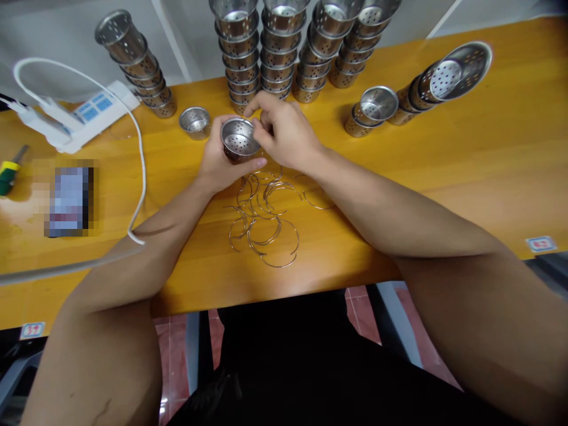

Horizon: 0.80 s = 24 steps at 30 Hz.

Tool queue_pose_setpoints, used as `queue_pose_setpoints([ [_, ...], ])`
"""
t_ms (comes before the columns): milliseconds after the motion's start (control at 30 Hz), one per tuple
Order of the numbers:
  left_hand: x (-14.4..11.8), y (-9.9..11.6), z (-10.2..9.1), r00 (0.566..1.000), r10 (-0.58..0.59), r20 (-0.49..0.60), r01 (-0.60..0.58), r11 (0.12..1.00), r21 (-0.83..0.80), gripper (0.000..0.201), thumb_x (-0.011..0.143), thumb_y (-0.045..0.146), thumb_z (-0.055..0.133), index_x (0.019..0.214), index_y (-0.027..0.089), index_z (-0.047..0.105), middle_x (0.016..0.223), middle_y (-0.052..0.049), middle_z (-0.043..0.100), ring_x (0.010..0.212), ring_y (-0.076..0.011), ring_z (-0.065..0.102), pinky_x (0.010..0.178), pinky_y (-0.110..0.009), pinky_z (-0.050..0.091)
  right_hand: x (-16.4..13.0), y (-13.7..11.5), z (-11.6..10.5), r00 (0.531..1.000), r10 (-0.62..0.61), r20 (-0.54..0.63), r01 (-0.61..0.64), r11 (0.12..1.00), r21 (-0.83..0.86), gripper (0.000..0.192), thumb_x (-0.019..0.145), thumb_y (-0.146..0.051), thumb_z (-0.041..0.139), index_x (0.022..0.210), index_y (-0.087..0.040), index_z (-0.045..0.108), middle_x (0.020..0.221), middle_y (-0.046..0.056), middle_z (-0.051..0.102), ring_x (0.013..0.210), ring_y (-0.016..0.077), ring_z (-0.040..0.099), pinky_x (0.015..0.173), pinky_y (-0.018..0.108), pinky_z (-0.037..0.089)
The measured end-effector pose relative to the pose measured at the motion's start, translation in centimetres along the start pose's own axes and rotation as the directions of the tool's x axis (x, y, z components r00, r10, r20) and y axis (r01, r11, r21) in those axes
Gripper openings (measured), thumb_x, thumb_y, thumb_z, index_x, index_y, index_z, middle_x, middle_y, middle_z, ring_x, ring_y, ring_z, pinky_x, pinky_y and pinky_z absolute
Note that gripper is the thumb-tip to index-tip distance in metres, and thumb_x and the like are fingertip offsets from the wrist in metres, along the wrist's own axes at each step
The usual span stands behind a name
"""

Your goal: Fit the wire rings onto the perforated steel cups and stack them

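A small perforated steel cup [240,138] is held just above the bench [444,171], centre of view, mouth tilted toward the camera. It is gripped by the left hand [219,163] — fingers wrapped under and around the wall, thumb laid along the lower rim. The right hand [284,131] is closed at the cup's right rim, fingertips pinched together there; whether a wire is pinched between them cannot be told.

A loose pile of open wire rings [264,216] is spread on the bench directly below and in front of the hands, several overlapping.

Behind the hands, four tall stacks of nested cups [284,47] are stood upright at the far edge. A leaning stack [137,62] is seen far left; a single cup [195,121] is set just left of the held one. To the right, a short stack [373,109] and a stack lying on its side [444,80] — mouth toward the camera.

Far left: a white device [84,118] with a white cable [137,154] looped across the bench, a screwdriver handle [9,171] at the edge, and a blurred-out object [68,198].
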<state>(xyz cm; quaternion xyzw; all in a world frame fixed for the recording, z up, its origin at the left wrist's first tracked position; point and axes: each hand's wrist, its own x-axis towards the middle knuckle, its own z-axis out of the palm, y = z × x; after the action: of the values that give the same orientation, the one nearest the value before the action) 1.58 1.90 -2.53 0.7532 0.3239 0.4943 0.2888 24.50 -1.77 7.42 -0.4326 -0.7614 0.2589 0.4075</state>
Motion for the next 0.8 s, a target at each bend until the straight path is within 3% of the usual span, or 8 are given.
queue_pose_setpoints([
  [100,0.0,0.7,0.2,1.0,-0.026,-0.006,0.026,1.0,-0.018,0.097,0.078,0.08,0.119,0.148,0.038,0.067,0.144,-0.009,0.079,0.144,-0.0445,0.081,0.131,-0.069,0.07,-0.5,-1.2,0.1,0.999,0.036,0.01,-0.036,0.999,0.001,0.028,0.093,-0.067,0.092,0.098,-0.047,0.074,0.067,0.0,0.059,0.09,0.0343,0.061,0.086,0.052,0.048],
  [200,-0.1,0.9,0.4,0.999,-0.047,-0.014,0.047,0.999,0.006,0.095,0.08,0.085,0.117,0.145,0.036,0.069,0.139,-0.008,0.082,0.136,-0.0428,0.084,0.128,-0.068,0.071,-0.4,-1.6,0.6,1.0,0.016,0.002,-0.016,1.0,0.014,0.015,0.097,-0.039,0.089,0.096,-0.042,0.074,0.067,-0.003,0.055,0.081,0.0281,0.056,0.083,0.049,0.045],
  [333,-0.3,-1.9,0.5,1.0,0.02,-0.001,-0.02,0.998,-0.053,0.101,0.081,0.106,0.103,0.146,0.036,0.071,0.131,-0.008,0.081,0.119,-0.0386,0.084,0.113,-0.064,0.074,0.6,-0.9,0.6,0.998,0.011,0.062,-0.022,0.981,0.191,0.025,0.104,-0.007,0.079,0.096,-0.03,0.076,0.07,-0.008,0.059,0.066,0.016,0.044,0.071,0.041,0.037],
  [433,-0.1,-5.3,0.3,0.993,0.112,-0.03,-0.115,0.985,-0.132,0.099,0.089,0.117,0.084,0.143,0.035,0.075,0.118,-0.007,0.076,0.101,-0.0329,0.079,0.098,-0.058,0.071,1.1,-0.2,-0.4,0.977,-0.076,0.198,-0.003,0.93,0.369,0.018,0.116,-0.029,0.09,0.102,-0.026,0.08,0.086,-0.005,0.077,0.063,0.0115,0.053,0.063,0.036,0.041],
  [533,0.1,-7.3,0.2,0.988,0.148,-0.048,-0.154,0.971,-0.183,0.087,0.097,0.111,0.081,0.139,0.035,0.079,0.113,-0.006,0.075,0.097,-0.0306,0.078,0.089,-0.05,0.069,0.9,0.1,-1.5,0.929,-0.141,0.341,-0.034,0.887,0.46,0.055,0.107,-0.078,0.099,0.113,-0.027,0.079,0.089,-0.006,0.081,0.054,0.0101,0.058,0.05,0.034,0.04],
  [600,0.1,-7.3,0.2,0.986,0.166,-0.037,-0.17,0.959,-0.227,0.093,0.094,0.113,0.082,0.143,0.035,0.079,0.117,-0.006,0.077,0.101,-0.0308,0.08,0.089,-0.049,0.07,0.6,0.1,-1.7,0.911,-0.131,0.39,-0.078,0.875,0.478,0.067,0.1,-0.089,0.1,0.11,-0.029,0.073,0.081,-0.009,0.077,0.051,0.0104,0.057,0.046,0.032,0.037],
  [700,-0.1,-5.9,0.2,0.986,0.167,-0.009,-0.165,0.959,-0.232,0.113,0.08,0.117,0.094,0.151,0.032,0.074,0.132,-0.009,0.08,0.115,-0.0333,0.084,0.101,-0.052,0.073,0.3,0.0,-1.4,0.918,-0.053,0.393,-0.142,0.881,0.452,0.07,0.094,-0.091,0.103,0.103,-0.032,0.067,0.071,-0.009,0.072,0.053,0.0139,0.059,0.046,0.033,0.036],
  [800,-0.3,-4.3,0.2,0.994,0.112,0.009,-0.108,0.978,-0.179,0.103,0.081,0.099,0.109,0.15,0.031,0.073,0.14,-0.011,0.083,0.129,-0.0362,0.085,0.116,-0.057,0.074,0.3,0.1,-0.8,0.934,0.015,0.358,-0.178,0.887,0.427,0.072,0.088,-0.094,0.104,0.099,-0.034,0.065,0.066,-0.008,0.069,0.056,0.0181,0.06,0.047,0.035,0.033],
])
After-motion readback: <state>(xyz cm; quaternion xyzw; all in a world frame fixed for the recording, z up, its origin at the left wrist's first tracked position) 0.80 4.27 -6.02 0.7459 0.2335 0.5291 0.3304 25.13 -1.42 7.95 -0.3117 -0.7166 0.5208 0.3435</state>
